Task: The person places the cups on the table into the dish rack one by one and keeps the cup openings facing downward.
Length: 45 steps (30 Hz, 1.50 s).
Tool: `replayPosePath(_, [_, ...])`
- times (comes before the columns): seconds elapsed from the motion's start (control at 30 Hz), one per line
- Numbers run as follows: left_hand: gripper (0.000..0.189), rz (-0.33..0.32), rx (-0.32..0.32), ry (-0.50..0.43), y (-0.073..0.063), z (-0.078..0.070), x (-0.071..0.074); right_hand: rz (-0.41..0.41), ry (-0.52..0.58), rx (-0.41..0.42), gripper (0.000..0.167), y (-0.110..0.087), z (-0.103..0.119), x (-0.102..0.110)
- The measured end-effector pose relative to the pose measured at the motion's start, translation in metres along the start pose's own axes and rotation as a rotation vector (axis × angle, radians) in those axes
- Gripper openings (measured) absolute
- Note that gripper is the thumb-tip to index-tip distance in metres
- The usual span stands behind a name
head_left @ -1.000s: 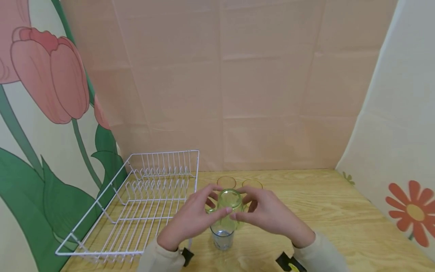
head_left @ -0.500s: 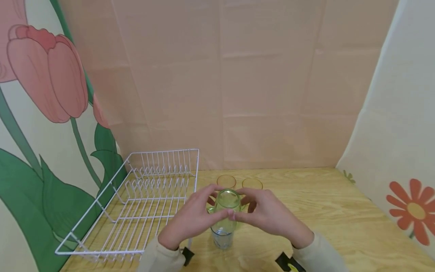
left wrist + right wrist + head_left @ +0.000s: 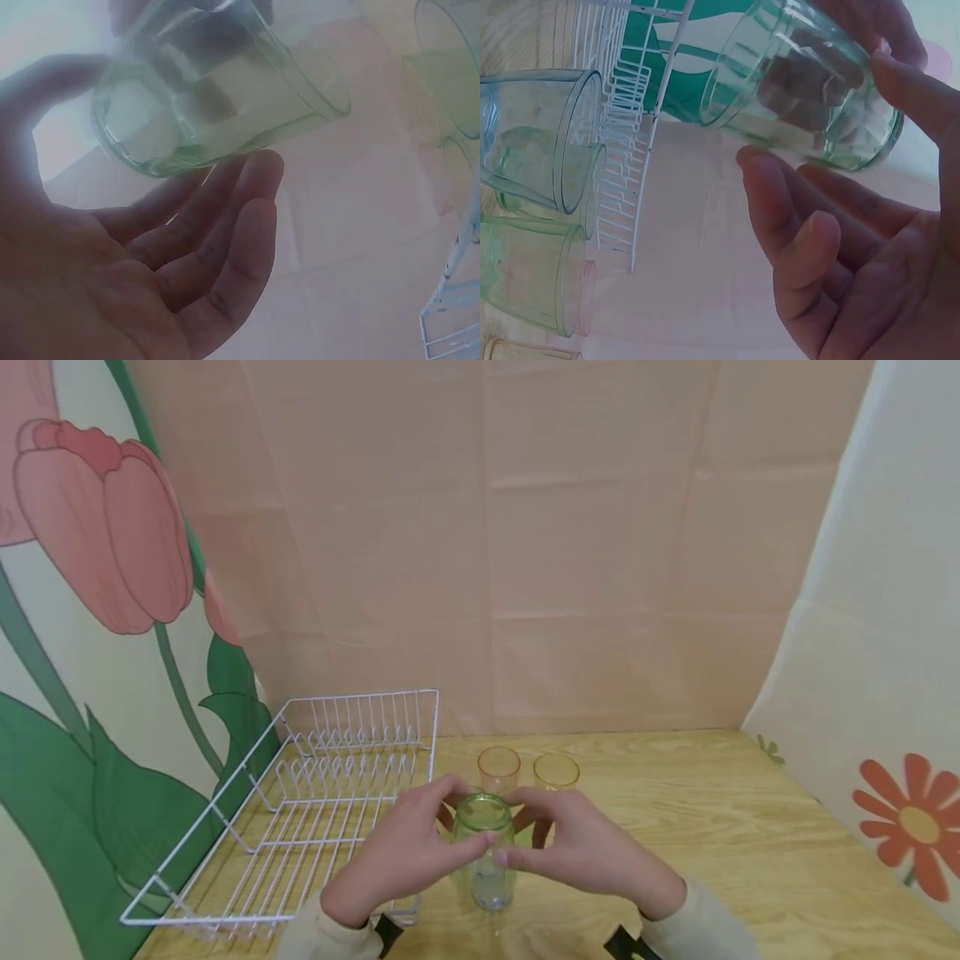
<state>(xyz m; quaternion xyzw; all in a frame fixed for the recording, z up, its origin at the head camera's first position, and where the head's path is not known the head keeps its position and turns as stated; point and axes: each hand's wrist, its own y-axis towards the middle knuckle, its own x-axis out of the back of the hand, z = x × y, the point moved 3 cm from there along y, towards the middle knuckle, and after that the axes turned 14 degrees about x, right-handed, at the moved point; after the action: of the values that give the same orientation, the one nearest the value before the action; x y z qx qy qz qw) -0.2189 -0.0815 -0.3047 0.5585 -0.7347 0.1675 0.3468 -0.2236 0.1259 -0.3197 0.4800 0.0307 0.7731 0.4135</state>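
Between both hands a green-tinted drinking glass [image 3: 482, 814] is held upside down, its base up. My left hand [image 3: 420, 843] grips it from the left near the base, thumb in front and fingers behind. From the right, my right hand [image 3: 573, 843] pinches the same glass, the two thumb tips close together. The right wrist view shows the glass [image 3: 802, 90] with its rim apart from the other glasses. Below it on the table a blue-tinted glass [image 3: 492, 897] stands upright, partly seen through the green one.
A white wire dish rack [image 3: 300, 842] stands on the wooden table at the left. Behind the hands are an orange-rimmed glass [image 3: 498, 762] and a yellow-rimmed glass [image 3: 556, 768]. Green glasses [image 3: 536, 274] stand near the blue one in the right wrist view.
The green glass has moved left and lower in the head view, with both hands around it. More of the glasses behind shows now. The rack and standing glasses have stayed put.
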Motion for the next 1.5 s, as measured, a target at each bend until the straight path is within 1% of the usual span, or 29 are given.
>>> replayPosePath(0.07, [0.037,-0.004,0.028,-0.002,-0.002,0.001,0.006,0.014,0.002,0.012,0.045,-0.001,0.0,0.0])
replayPosePath(0.2, [0.038,-0.061,0.103,0.013,-0.006,0.007,0.023,0.027,-0.001,0.029,0.043,-0.003,-0.001,0.001])
replayPosePath(0.33, [0.042,-0.126,0.209,0.053,-0.007,0.018,0.046,0.035,-0.017,0.026,0.038,-0.007,-0.004,0.003])
replayPosePath(0.43, [0.045,-0.146,0.277,0.073,-0.005,0.03,0.065,0.04,-0.044,0.007,0.035,-0.012,-0.01,0.003])
replayPosePath(0.57, [0.049,-0.165,0.298,0.12,0.001,0.047,0.089,0.05,-0.069,-0.023,0.03,-0.018,-0.019,0.003])
replayPosePath(0.67, [0.056,-0.178,0.316,0.203,0.005,0.063,0.104,0.065,-0.076,-0.05,0.031,-0.022,-0.024,0.003])
replayPosePath(0.77, [0.06,-0.178,0.347,0.277,0.011,0.08,0.116,0.082,-0.075,-0.078,0.031,-0.024,-0.029,0.003])
replayPosePath(0.87, [0.059,-0.176,0.377,0.306,0.016,0.099,0.125,0.097,-0.075,-0.104,0.029,-0.026,-0.032,0.004])
replayPosePath(0.93, [0.058,-0.174,0.409,0.316,0.019,0.11,0.129,0.102,-0.076,-0.111,0.028,-0.027,-0.034,0.004])
replayPosePath(1.1, [0.058,-0.162,0.473,0.344,0.027,0.131,0.136,0.107,-0.075,-0.108,0.032,-0.026,-0.034,0.005])
replayPosePath(1.23, [0.046,-0.138,0.501,0.321,0.032,0.148,0.14,0.112,-0.068,-0.128,0.031,-0.029,-0.035,0.004])
replayPosePath(1.37, [0.047,-0.135,0.531,0.303,0.034,0.17,0.146,0.113,-0.067,-0.129,0.028,-0.029,-0.036,0.003])
replayPosePath(1.5, [0.046,-0.136,0.558,0.314,0.032,0.189,0.151,0.111,-0.079,-0.133,0.029,-0.027,-0.036,0.003])
